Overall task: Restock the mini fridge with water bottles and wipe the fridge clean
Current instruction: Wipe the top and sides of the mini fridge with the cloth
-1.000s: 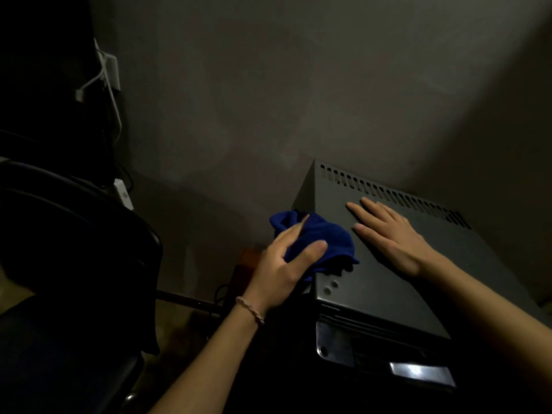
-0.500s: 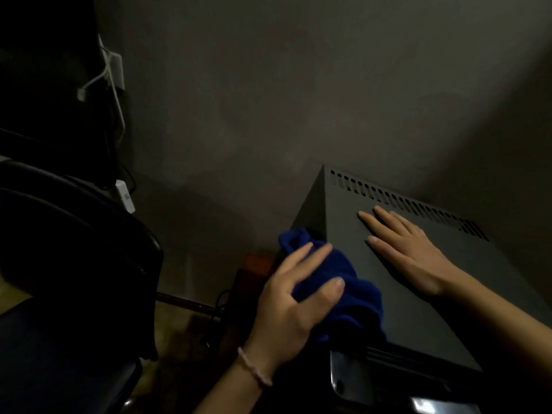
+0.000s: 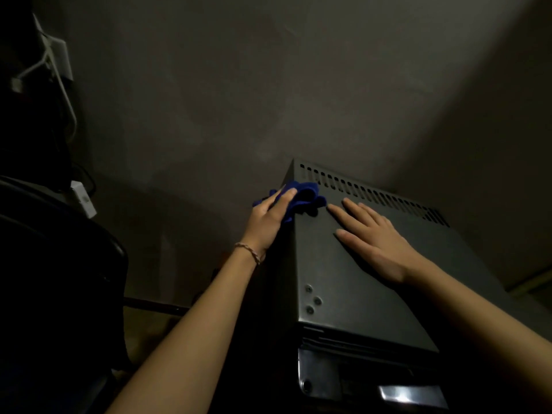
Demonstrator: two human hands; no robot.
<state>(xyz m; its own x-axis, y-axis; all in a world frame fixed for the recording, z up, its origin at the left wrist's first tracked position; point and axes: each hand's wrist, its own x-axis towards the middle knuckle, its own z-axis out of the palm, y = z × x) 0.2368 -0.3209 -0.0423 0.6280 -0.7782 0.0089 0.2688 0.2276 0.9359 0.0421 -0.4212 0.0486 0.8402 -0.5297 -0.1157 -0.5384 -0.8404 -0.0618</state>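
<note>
The dark grey mini fridge (image 3: 352,282) stands at the lower right, its flat top facing me with a row of vent slots along the far edge. A blue cloth (image 3: 304,195) lies bunched at the far left corner of the top, hanging partly over the left side. My left hand (image 3: 270,219) grips the cloth at that corner, fingers wrapped over it. Flat on the fridge top, fingers straight and spread, rests my right hand (image 3: 373,240), just right of the cloth. No water bottles are in view.
A grey wall rises close behind the fridge. A dark chair (image 3: 59,264) fills the left side. White chargers and cables (image 3: 56,64) hang on the wall at the upper left. A gap of floor lies between chair and fridge.
My left hand slid the cloth from the near left edge of the fridge top back to the far left corner. My right hand stayed flat on the top.
</note>
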